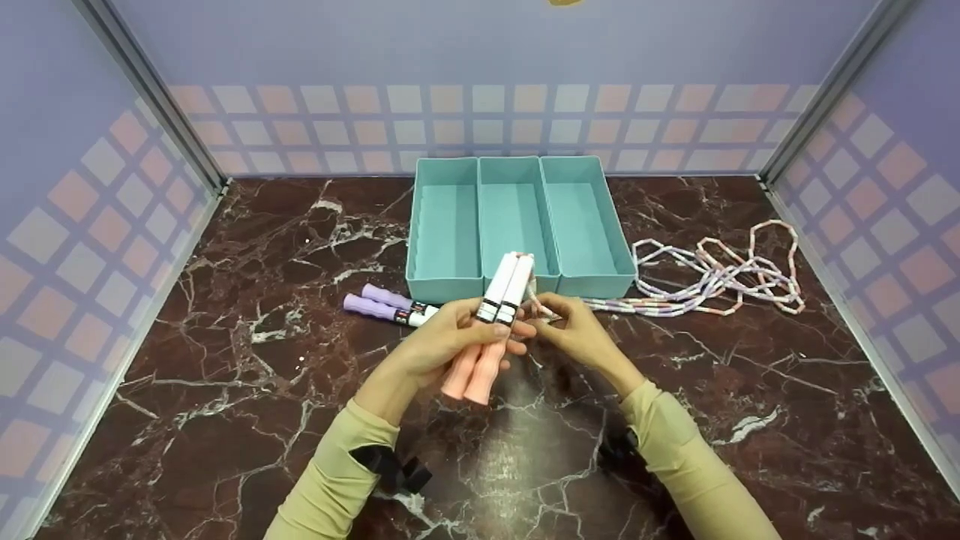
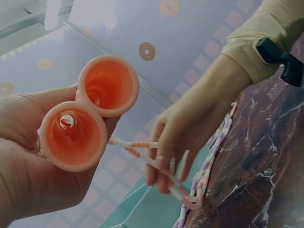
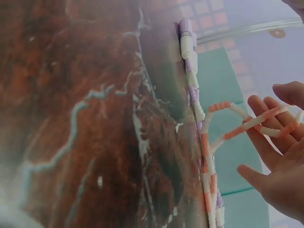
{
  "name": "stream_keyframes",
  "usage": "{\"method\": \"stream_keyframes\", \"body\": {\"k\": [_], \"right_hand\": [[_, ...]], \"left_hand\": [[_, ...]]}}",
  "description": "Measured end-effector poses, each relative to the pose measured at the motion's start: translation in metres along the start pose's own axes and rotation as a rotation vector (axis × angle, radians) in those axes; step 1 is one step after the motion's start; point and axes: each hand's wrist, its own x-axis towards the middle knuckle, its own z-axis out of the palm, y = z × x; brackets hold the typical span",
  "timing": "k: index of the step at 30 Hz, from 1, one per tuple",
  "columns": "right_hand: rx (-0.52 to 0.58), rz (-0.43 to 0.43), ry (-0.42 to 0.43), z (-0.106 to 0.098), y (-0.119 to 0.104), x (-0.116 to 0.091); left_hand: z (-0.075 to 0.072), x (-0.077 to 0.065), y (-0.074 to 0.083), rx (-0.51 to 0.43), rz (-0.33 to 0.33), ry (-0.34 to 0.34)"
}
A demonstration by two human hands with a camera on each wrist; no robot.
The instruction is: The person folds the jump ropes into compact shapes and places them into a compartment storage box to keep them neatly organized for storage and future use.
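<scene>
In my left hand (image 1: 439, 337) I grip a pair of jump rope handles (image 1: 487, 337), peach at the grip and white at the other end, side by side. Their hollow peach ends (image 2: 73, 135) face the left wrist camera. My right hand (image 1: 574, 334) is just right of the handles, its fingers loosely extended. Peach-and-white beaded rope (image 3: 251, 123) runs across those fingers and down toward the table. A second jump rope's purple handles (image 1: 379, 304) lie on the table left of my left hand, which partly hides their white ends.
A teal three-compartment box (image 1: 517, 285) stands behind my hands. Tangled peach and purple beaded ropes (image 1: 712, 281) lie to its right, with straighter strands along its front. Tiled-pattern walls (image 1: 487, 127) enclose the marbled table (image 1: 247, 442).
</scene>
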Motion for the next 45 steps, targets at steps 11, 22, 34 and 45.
{"method": "stream_keyframes", "body": {"k": [11,22,34,45], "right_hand": [[-0.046,0.009,-0.032,-0.006,0.009,-0.005],[-0.037,0.039,0.039,-0.013,0.01,-0.011],[-0.117,0.009,0.143,-0.024,0.004,-0.018],[-0.323,-0.085,0.141,-0.03,-0.023,-0.025]], "left_hand": [[-0.011,-0.001,0.011,0.011,0.035,0.018],[-0.022,-0.002,0.013,-0.031,0.033,0.133],[-0.035,0.004,0.005,-0.041,0.071,0.245],[-0.037,0.011,-0.009,0.053,0.061,0.23]]}}
